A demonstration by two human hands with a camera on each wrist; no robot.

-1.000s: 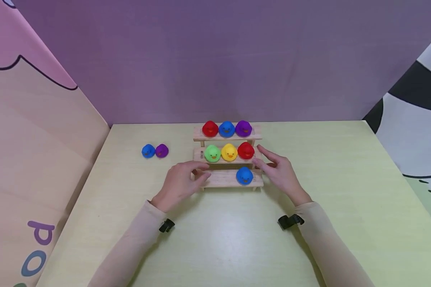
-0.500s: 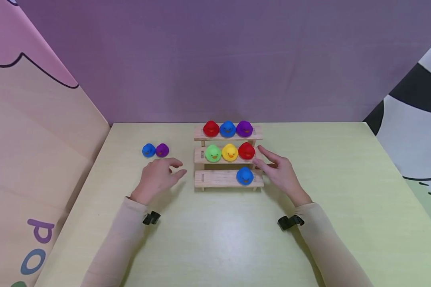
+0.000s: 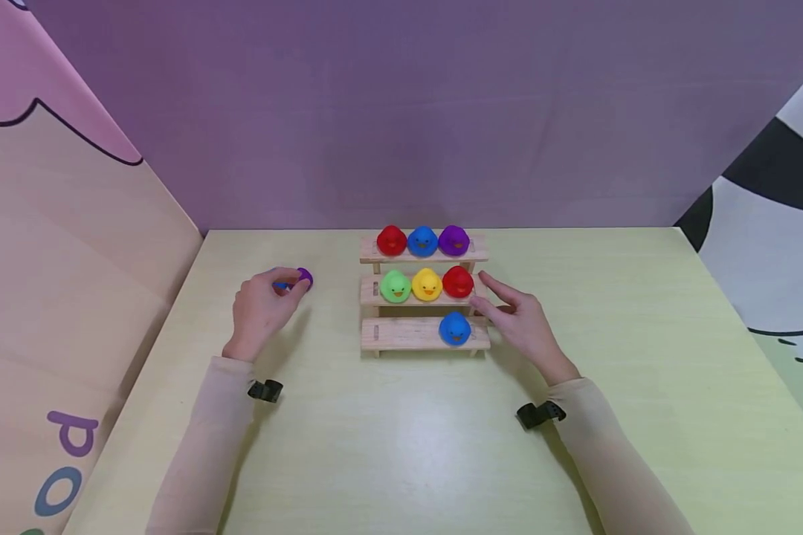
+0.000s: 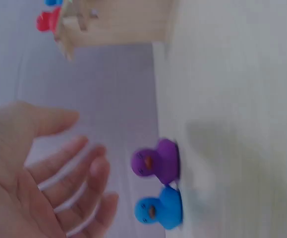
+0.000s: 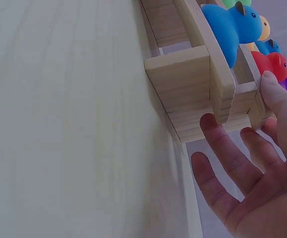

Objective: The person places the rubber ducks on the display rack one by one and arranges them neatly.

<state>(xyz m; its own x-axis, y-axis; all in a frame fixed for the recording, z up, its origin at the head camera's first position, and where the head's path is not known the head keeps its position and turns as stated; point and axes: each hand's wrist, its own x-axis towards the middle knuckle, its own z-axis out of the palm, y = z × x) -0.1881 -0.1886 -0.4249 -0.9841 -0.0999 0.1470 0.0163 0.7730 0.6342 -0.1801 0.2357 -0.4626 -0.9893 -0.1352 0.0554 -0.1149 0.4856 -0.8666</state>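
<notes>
My left hand reaches over two loose rubber ducks on the table. In the left wrist view, its relaxed fingers are apart from the purple duck and the blue duck that stands beside it. The head view shows the blue one mostly hidden behind that hand. My right hand holds the right end of a three-step wooden stand, thumb and forefinger at the middle step, other fingers loose. On the lowest step, toward the right, sits another blue duck.
The middle step carries a green duck, a yellow duck and a red duck. On the top step are a red duck, a blue duck and a purple duck. A purple backdrop rises behind the table.
My left hand has moved left from the stand's lowest step to the two loose ducks. My right hand stays at the stand, and the ducks on the steps have not moved.
</notes>
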